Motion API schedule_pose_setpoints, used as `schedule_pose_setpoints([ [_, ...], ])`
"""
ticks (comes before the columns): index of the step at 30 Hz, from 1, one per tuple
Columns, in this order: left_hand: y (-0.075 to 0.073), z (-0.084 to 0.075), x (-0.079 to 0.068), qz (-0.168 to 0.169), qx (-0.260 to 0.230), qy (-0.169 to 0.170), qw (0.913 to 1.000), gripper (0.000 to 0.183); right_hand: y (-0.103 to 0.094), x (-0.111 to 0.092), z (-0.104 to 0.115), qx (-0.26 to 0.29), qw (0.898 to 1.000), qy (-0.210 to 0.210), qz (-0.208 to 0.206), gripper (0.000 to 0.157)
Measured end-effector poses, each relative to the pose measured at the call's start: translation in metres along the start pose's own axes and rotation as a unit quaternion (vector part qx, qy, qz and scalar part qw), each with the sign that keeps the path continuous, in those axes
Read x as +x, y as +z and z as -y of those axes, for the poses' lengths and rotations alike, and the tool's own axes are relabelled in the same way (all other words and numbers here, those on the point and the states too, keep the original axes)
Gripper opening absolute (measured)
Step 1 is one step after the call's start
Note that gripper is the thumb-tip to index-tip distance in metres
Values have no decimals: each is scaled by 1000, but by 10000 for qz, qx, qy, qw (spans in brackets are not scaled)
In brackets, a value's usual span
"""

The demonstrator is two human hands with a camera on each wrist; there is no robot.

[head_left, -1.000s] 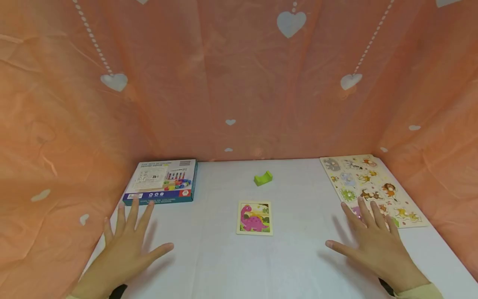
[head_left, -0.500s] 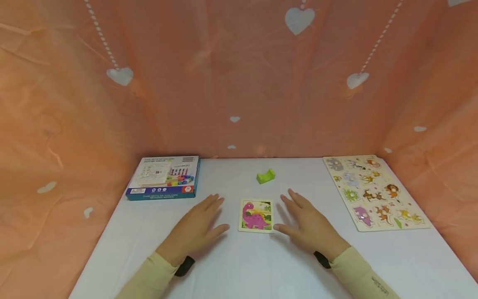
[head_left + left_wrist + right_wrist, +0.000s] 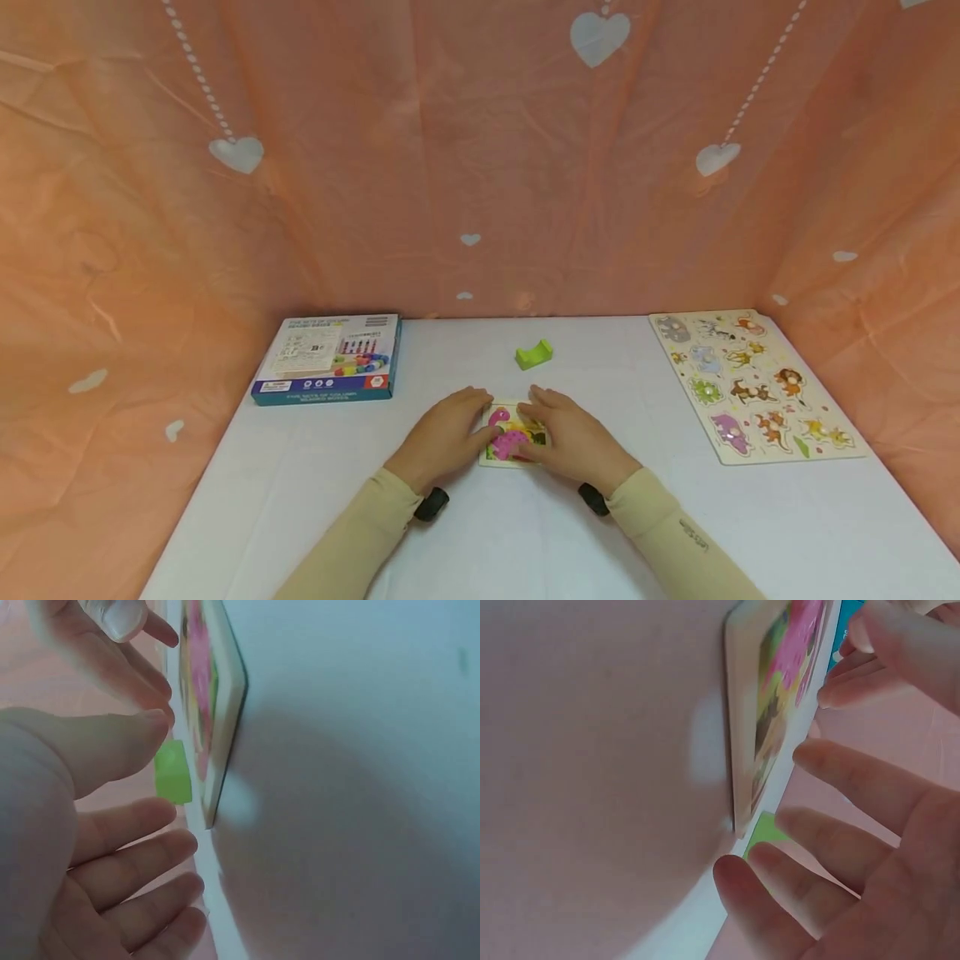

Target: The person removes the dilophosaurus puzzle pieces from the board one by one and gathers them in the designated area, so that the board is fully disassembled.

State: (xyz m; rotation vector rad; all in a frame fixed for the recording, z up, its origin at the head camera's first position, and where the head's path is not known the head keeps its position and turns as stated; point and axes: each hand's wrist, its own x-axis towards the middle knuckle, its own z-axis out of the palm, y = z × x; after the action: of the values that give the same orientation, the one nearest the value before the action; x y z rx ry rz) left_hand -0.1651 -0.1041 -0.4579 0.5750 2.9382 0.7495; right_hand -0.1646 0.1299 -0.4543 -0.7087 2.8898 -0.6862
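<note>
A square wooden dinosaur puzzle (image 3: 506,452) with a pink dinosaur lies flat on the table in the middle of the head view, partly covered by both hands. My left hand (image 3: 448,435) is over its left side, fingers extended and the thumb over the picture. From the right, my right hand (image 3: 579,438) reaches over the opposite side in the same manner. In the left wrist view, the fingers (image 3: 139,862) are spread beside the puzzle's pale edge (image 3: 231,694). The right wrist view also has loosely extended fingers (image 3: 840,851) near the frame, with nothing gripped.
Behind the puzzle stands a small green curved block (image 3: 534,355). A boxed bead toy (image 3: 322,360) lies at the back left of the white table (image 3: 300,483). On the right is an animal peg puzzle board (image 3: 757,458). An orange curtain (image 3: 360,167) encloses the back and sides.
Both hands have come inward from the table's two sides, and their fingers and thumbs now overlap the dinosaur puzzle. The puzzle, block, box and board stay in place.
</note>
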Motion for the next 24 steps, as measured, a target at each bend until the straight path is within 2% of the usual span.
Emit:
schedule_pose_setpoints([
  [10,2,2,5,-4,87,-61,9999,50,2,1,1,408,9986,185,287,61],
  [15,5,1,6,-32,153,-133,9998,48,5,0,0,389,9985,190,337,61],
  [24,7,1,12,-232,299,6,9993,37,2,0,-2,336,9990,33,292,60],
])
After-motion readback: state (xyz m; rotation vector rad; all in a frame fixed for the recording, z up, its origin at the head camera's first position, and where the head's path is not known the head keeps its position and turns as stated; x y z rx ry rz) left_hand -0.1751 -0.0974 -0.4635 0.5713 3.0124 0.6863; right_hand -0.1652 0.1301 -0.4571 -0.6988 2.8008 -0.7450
